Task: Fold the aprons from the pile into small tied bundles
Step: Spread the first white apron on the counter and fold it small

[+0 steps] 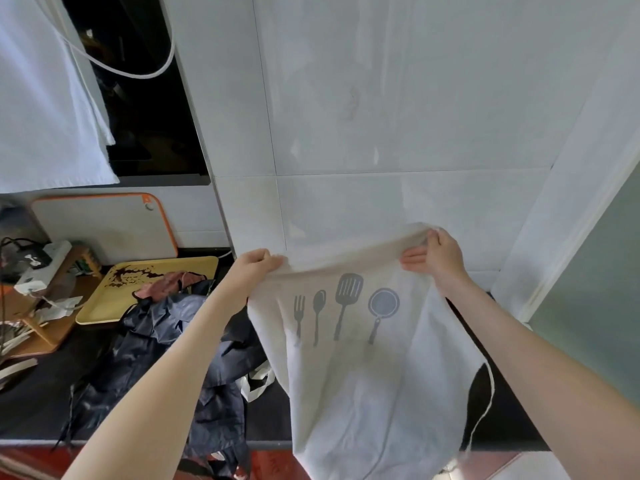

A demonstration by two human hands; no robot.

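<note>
The white apron (363, 358), printed with a fork, spoon, spatula and pan, is held up in the air and spread between both hands. It hangs open at full length, and its lower part drops past the front edge of the table (509, 410). The left hand (258, 263) is clenched on one end of the top edge. The right hand (438, 254) pinches the other end, with cloth bunched between thumb and fingers. A thin tie string (486, 407) dangles loose below the right forearm, untied.

No fold has been made in this apron. I judge it is only being opened and squared up before the first fold, so folding, rolling small and tying are all yet to do.

Below and outside the left hand lies the pile of dark aprons (162, 351), crumpled on the table and spilling over its edge. A white strap (258, 379) shows at the side of the pile nearer the held apron. Beyond the pile, a pink apron (166, 287) lies partly on a yellow tray (100, 306). All of these are unfolded, and no finished bundle is in view, so the task looks near its start.

Farther out past the left hand, a cutting board (104, 223) leans against the wall.
</note>
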